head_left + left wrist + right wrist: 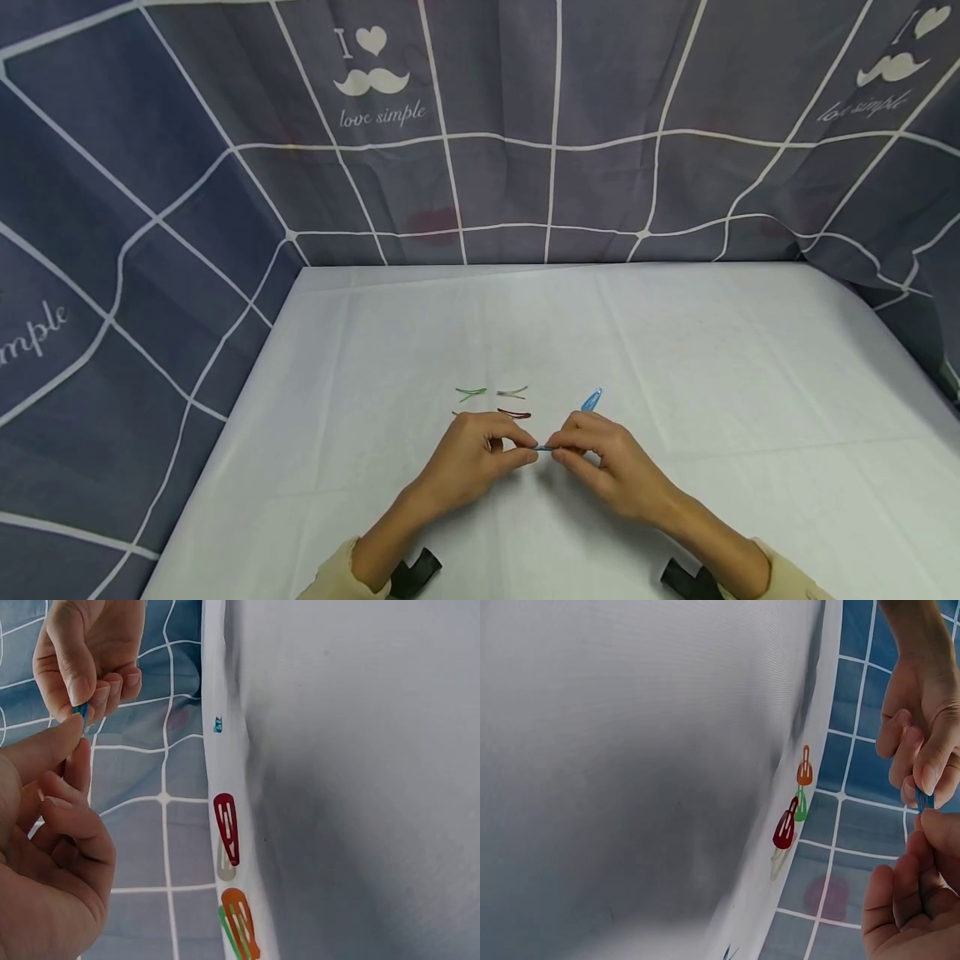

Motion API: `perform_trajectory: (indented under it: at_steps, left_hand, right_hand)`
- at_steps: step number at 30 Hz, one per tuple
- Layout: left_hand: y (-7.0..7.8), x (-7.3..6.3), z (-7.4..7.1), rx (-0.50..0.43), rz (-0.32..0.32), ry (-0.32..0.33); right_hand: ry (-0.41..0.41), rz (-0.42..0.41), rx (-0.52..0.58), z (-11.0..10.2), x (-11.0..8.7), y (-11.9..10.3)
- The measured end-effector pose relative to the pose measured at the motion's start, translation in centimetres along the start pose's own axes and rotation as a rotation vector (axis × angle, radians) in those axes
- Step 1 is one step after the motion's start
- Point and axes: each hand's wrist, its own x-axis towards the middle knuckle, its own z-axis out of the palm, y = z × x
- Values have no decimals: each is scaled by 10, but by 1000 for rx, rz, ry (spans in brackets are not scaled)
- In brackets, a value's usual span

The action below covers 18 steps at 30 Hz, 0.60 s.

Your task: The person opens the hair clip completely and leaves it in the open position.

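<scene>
Both hands meet above the white table around a small blue snap hair clip (543,448). My left hand (480,454) pinches one end between thumb and fingertips. From the other side, the right hand (611,467) pinches the opposite end, so fingertips cover much of the clip (81,711). Just beyond the right hand lies a second, lighter blue hair clip (592,400). Past the left hand are a dark red clip (514,413), a green clip (471,392) and a pale grey clip (513,392). An orange clip (238,915) is mostly hidden behind the left hand in the head view.
A white cloth covers the table (675,350). Dark grey-blue curtain (495,192) with white grid lines stands along the back and left, and bunches at the right edge. Black straps (415,573) are worn at both wrists, near beige sleeves.
</scene>
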Motion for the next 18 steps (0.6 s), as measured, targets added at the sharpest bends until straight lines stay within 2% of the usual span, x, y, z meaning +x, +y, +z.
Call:
perform_trajectory:
  at_steps: [9,18]
  left_hand:
    - [0,1,-5,20,82,-63]
    - [-2,2,-9,0,138,-124]
  right_hand:
    - [-57,3,-35,0,1,-2]
    - [-69,13,-16,0,-1,-3]
